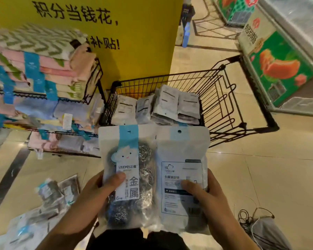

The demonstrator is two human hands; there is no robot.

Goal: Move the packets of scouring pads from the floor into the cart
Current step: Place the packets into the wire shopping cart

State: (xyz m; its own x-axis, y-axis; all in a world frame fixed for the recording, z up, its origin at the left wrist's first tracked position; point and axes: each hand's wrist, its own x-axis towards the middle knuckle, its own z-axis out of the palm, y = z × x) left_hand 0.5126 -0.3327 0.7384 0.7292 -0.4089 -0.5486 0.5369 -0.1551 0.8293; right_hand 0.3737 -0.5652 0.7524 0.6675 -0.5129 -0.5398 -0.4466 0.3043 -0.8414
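Observation:
I hold two packets of steel scouring pads side by side in front of me, just short of the cart. My left hand (98,192) grips the left packet (128,170), front side up with a blue cloud label, thumb on its face. My right hand (204,193) grips the right packet (182,159), printed back side up. The black wire cart (222,98) stands straight ahead and holds several packets (166,105) leaning against each other. More packets (49,199) lie scattered on the tiled floor at the lower left.
A wire rack (92,82) stacked with folded towels stands at the left, touching the cart's corner. A yellow pillar (134,42) rises behind the cart. A chest freezer (282,69) is at the right. A grey bag with cords (266,230) lies on the floor at the lower right.

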